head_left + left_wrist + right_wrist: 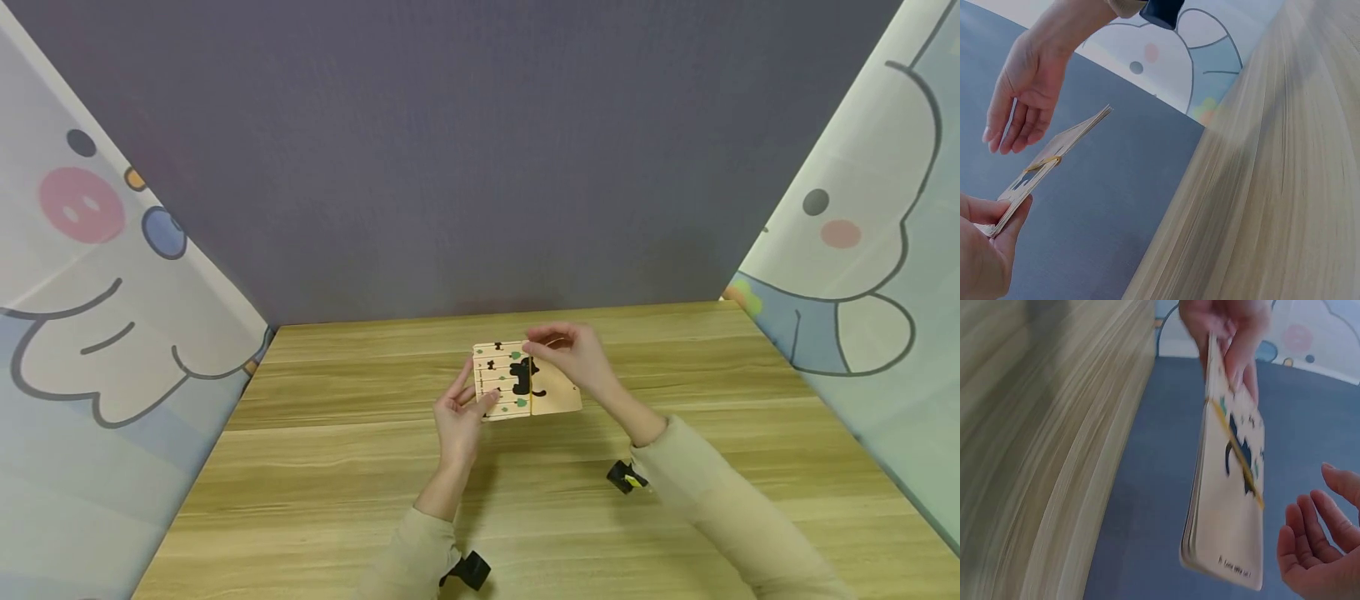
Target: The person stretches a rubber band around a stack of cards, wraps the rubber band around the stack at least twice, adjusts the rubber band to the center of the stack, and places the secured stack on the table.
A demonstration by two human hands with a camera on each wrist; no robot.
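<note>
My left hand (459, 414) grips one end of a thin stack of cream notebooks (557, 390), thumb on the top cover and fingers beneath. Black cats and green leaves are printed on the striped half of the cover. A yellow rubber band (1238, 450) runs across the stack near its middle. The stack is held tilted above the table, and its layered edges show in the left wrist view. My right hand (577, 354) hovers by the far edge of the stack near the band. Both wrist views show a gap between the right hand's loosely bent fingers and the stack.
Below the hands lies a wood-grain table (337, 483). A dark grey panel (480, 167) rises at its back edge. Cartoon-printed sheets (67, 350) flank the table on both sides. Black camera mounts (471, 571) sit at both wrists.
</note>
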